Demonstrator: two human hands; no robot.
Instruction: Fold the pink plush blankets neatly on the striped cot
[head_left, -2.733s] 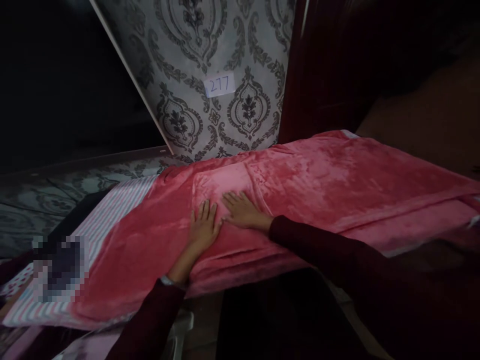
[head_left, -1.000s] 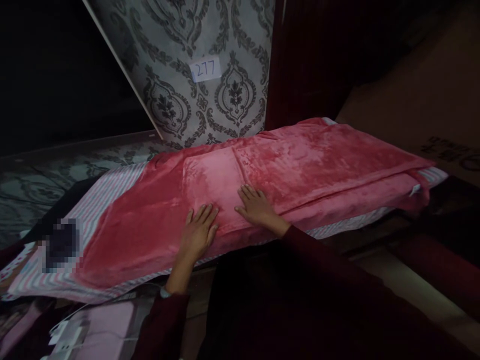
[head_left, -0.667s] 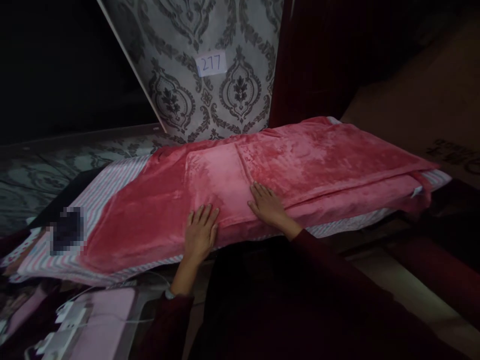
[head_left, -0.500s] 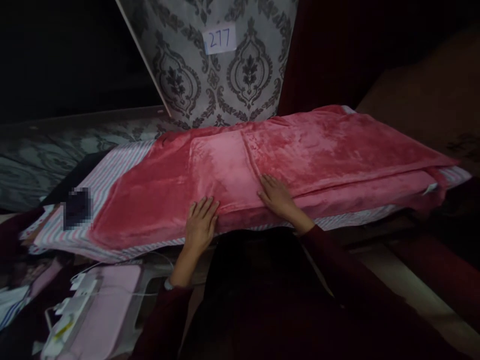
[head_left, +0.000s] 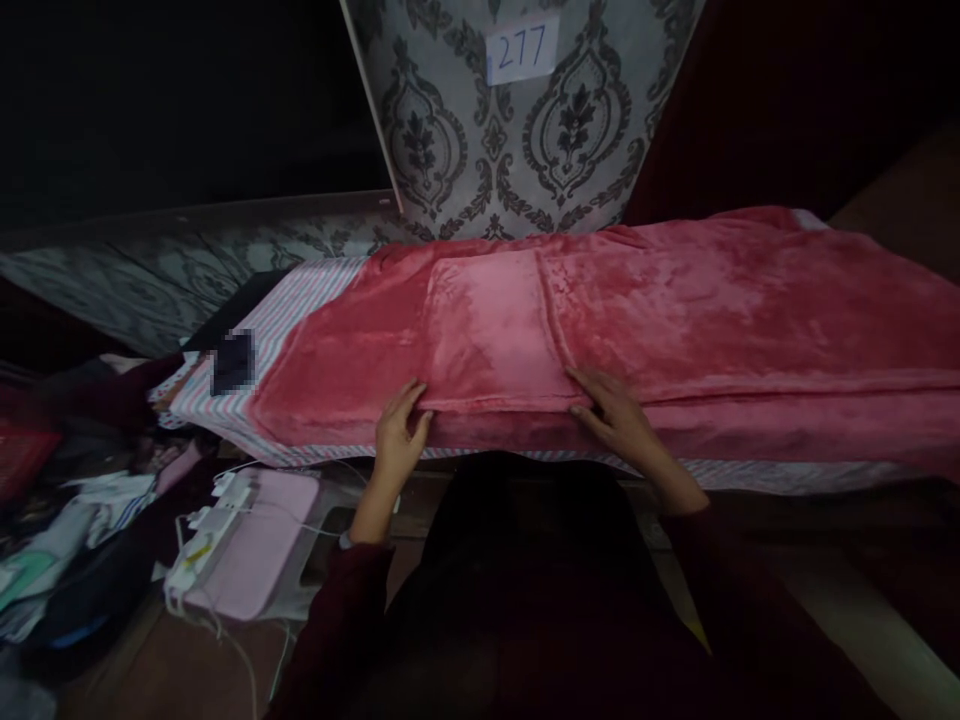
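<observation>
A long red plush cloth [head_left: 675,310] lies partly folded over a striped sheet [head_left: 304,285]; whether it is a blanket or a garment I cannot tell. Across its middle is a paler folded panel [head_left: 499,320]. At the front left corner of that panel rests my left hand [head_left: 400,430], thumb apart from the fingers. My right hand [head_left: 615,415] touches the panel's front right corner, beside a fold line, with thumb and fingers spread. Both hands are open on the plush, and neither visibly grips it.
A dark screen [head_left: 187,100] stands behind on the left, beside patterned wallpaper with a paper marked 277 [head_left: 523,50]. Below left are a power strip [head_left: 217,520] with cables on a pink-topped stool [head_left: 281,530] and piled clothes [head_left: 97,510]. A blurred dark item [head_left: 233,362] lies on the sheet.
The view has shifted, so the cloth sits further right. My hands have moved from lying flat on the plush to its front edge, a little further apart, thumbs now spread from the fingers.
</observation>
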